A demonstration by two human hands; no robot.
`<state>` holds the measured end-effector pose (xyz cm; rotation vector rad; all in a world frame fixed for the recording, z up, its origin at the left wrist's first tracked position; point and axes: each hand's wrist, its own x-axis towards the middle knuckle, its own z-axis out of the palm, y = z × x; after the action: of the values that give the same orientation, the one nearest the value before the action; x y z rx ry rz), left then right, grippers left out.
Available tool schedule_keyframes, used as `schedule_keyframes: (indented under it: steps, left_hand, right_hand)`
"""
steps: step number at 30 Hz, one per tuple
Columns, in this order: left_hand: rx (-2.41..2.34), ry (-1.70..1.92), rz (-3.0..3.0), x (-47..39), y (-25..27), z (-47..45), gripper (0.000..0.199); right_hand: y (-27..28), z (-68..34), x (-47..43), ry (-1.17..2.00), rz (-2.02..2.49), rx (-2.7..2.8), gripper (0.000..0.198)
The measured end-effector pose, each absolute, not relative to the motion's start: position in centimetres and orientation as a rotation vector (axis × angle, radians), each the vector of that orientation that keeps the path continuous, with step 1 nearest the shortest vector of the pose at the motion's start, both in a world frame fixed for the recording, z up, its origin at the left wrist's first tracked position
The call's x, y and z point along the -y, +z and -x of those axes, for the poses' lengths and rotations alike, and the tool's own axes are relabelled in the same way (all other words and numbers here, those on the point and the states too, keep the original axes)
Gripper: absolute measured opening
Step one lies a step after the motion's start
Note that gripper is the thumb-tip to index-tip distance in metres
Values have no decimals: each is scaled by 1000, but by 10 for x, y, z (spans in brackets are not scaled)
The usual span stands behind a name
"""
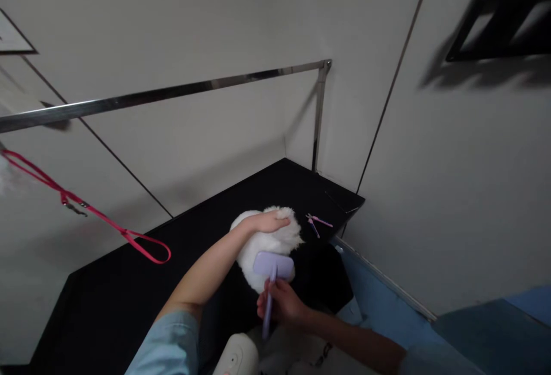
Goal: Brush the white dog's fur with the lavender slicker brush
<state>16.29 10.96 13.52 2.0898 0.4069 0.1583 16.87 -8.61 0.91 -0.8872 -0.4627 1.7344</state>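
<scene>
A white fluffy animal (253, 243), looking like a small dog, lies or sits on the black table; its face cannot be made out. My left hand (271, 221) rests on top of its fur, with the visible fingers laid out flat and the others partly hidden. In my right hand (284, 302) is the handle of a lilac slicker brush (275, 264). The brush's rectangular head lies against the fur on the near side, so its bristles are out of sight. Small pink-and-purple clippers (318, 223) lie spread apart to the right of the animal.
A metal bar (185, 91) on an upright post spans above the black table (181, 260). From its left end hangs a pink looped lead (129, 234). A thin metal tool (342, 204) lies near the right corner. A cream device (237, 356) is close at the bottom.
</scene>
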Motion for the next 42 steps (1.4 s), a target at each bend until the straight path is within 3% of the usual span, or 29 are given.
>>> schedule_keyframes:
  steps: [2,7,20,23,28,33,38,42]
  left_hand:
    - [-444,67,-2151,-113,131,-170,33]
    - [-507,-14,-2264,-121,121,-187,32]
    - [-513,-17,-2020,-116,82,-193,35]
    - [-609,-27,-1976,-117,85,-191,42]
    - [-577,41,-2022,-117,89,-186,43]
    - [-567,79,-2049,-119,87,-179,42]
    - [-544,154,-2022,-119,89,-171,41]
    - [-554,68,-2020,-118,90,-164,41]
  right_hand:
    - [10,-171,89,1813,886,542,59]
    - [15,-179,76,1480,953,465,55]
    - [33,-203,115,2048,923,339,27]
    - [29,-200,110,2113,934,372,30]
    - [7,-181,94,1569,955,317,39]
    - [-10,-163,111,2090,1065,214,27]
    - [-5,-173,96,1571,973,307,40]
    - [-19,-160,100,1893,1039,347,38]
